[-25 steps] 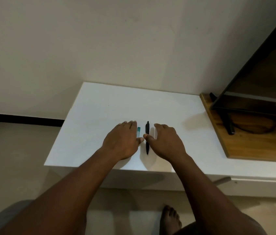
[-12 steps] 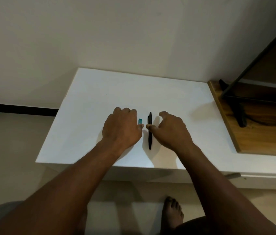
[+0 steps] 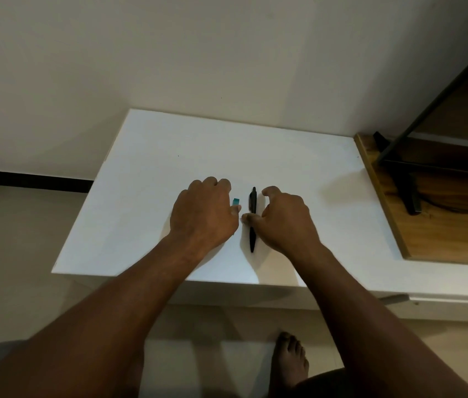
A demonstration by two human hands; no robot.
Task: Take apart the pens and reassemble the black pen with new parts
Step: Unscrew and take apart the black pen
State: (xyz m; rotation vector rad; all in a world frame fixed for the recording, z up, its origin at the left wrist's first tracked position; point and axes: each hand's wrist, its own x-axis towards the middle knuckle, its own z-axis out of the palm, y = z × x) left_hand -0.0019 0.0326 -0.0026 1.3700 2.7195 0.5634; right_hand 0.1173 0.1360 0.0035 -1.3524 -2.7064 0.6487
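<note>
A black pen (image 3: 252, 202) lies lengthwise on the white table (image 3: 146, 173), its tip toward me. My right hand (image 3: 284, 222) curls over its right side, with the thumb pressed across the middle of the barrel and the index finger arched above it. A teal pen (image 3: 235, 201) lies just to the left. Only its far end shows, because my left hand (image 3: 204, 214) is curled over the rest with the thumb beside it. Both pens rest on the table top.
A wooden board (image 3: 439, 237) abuts the table's right side and carries a dark metal stand (image 3: 408, 191) and a cable. The wall rises right behind the table. My bare foot (image 3: 290, 360) is on the floor below the front edge.
Both hands have gone from lying flat beside the pens to curling over them. My right thumb has closed onto the black pen. The camera view has shifted slightly.
</note>
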